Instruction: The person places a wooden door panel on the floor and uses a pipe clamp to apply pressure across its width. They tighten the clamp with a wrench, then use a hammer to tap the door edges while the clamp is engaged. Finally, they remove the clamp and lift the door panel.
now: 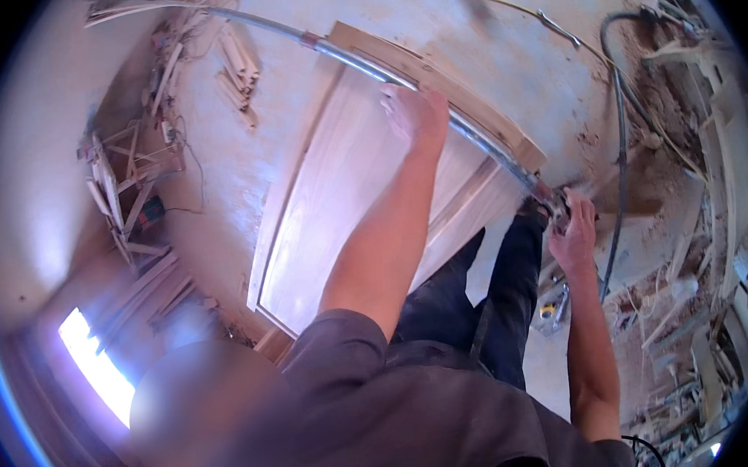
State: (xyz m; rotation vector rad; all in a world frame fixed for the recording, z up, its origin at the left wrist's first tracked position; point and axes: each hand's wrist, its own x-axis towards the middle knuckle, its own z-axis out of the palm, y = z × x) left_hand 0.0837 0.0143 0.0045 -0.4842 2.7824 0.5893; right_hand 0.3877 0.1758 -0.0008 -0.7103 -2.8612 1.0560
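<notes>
A long metal pipe clamp (487, 143) lies slantwise across a pale wooden door panel (337, 184), near its far edge. My left hand (418, 115) is closed around the tube above the panel. At the near right end, my right hand (574, 234) is closed on the clamp's end fitting (554, 205), which its fingers partly hide. A wooden rail (433, 76) runs along the panel's far edge, beside the tube. My left forearm covers part of the panel.
Short wood strips (238, 75) lie on the floor at the far left. A dark hose (621, 141) and a yellowish cord (585, 41) run along the right. Scrap wood (722, 178) is piled at the right, and a wooden frame (122, 180) stands at the left.
</notes>
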